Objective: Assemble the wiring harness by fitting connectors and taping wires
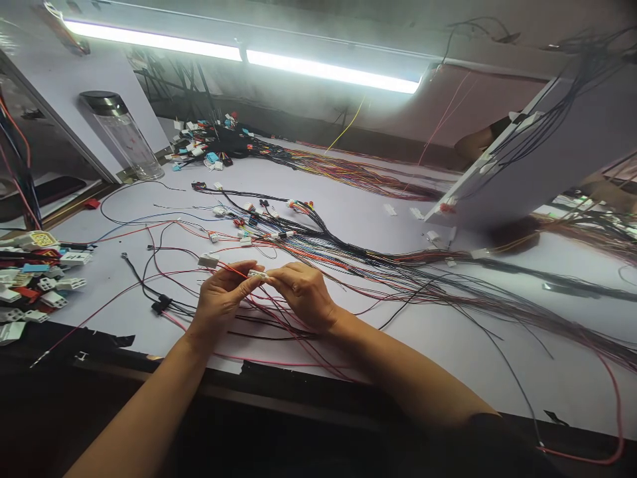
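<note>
Both hands meet over the front middle of the table. My left hand [226, 292] pinches a small white connector [257, 273] between thumb and fingers. Against its right end press the closed fingertips of my right hand [304, 291]; whether they grip the connector or a wire end is too small to tell. Red wires [279, 318] run beneath and between the hands. Just behind my left hand a larger white connector [208, 261] sits on a red wire. A black connector [162, 305] lies left of my left wrist.
A wire harness [348, 249] stretches across the table to the right. Loose connectors [44, 285] are heaped at the left edge. A glass bottle [127, 139] stands at the back left. Another bundle [318, 166] lies along the back. A white panel [527, 159] rises at right.
</note>
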`<action>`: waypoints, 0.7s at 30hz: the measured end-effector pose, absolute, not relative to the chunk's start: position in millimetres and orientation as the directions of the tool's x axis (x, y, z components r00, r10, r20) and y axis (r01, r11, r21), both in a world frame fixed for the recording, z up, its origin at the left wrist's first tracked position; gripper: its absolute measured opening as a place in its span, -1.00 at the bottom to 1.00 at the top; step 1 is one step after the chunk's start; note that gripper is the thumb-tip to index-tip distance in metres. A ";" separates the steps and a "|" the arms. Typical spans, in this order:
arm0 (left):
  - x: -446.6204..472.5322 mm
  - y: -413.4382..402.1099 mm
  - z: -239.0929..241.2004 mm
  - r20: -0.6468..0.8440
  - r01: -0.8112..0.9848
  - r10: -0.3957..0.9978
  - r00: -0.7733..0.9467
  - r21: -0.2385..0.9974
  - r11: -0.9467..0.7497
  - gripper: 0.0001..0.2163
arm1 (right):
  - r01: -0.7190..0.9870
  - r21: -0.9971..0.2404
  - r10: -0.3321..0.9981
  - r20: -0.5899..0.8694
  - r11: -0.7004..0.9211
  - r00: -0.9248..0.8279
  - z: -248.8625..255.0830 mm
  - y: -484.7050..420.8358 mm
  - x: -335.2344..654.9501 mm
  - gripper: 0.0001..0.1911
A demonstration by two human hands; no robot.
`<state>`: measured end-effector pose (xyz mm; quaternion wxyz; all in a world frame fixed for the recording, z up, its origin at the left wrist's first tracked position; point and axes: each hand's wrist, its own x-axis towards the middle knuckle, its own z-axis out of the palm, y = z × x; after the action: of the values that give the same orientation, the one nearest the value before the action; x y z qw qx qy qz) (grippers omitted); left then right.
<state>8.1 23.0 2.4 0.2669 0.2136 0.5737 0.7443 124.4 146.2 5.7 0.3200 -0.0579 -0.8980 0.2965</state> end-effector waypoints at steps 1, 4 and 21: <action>8.5 22.5 3.2 -0.003 -0.160 0.645 -0.764 0.970 -0.185 -0.62 | -0.092 -0.574 0.299 0.549 0.814 -0.781 5.1 146.3 124.3 -0.76; 8.8 20.6 4.8 -0.057 -0.193 0.669 -0.741 0.973 -0.131 -0.61 | -0.106 -0.604 0.323 0.556 0.790 -0.766 4.5 146.2 123.8 -0.79; 10.3 16.1 4.4 0.048 -0.051 0.667 -0.744 0.990 -0.128 -0.77 | -0.119 -0.645 0.315 0.516 0.755 -0.796 11.1 144.6 124.1 -0.73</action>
<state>10.3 16.1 4.4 0.2538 0.2524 0.6096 0.7073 124.1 144.6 11.1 0.3143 -0.0555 -0.8823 0.3459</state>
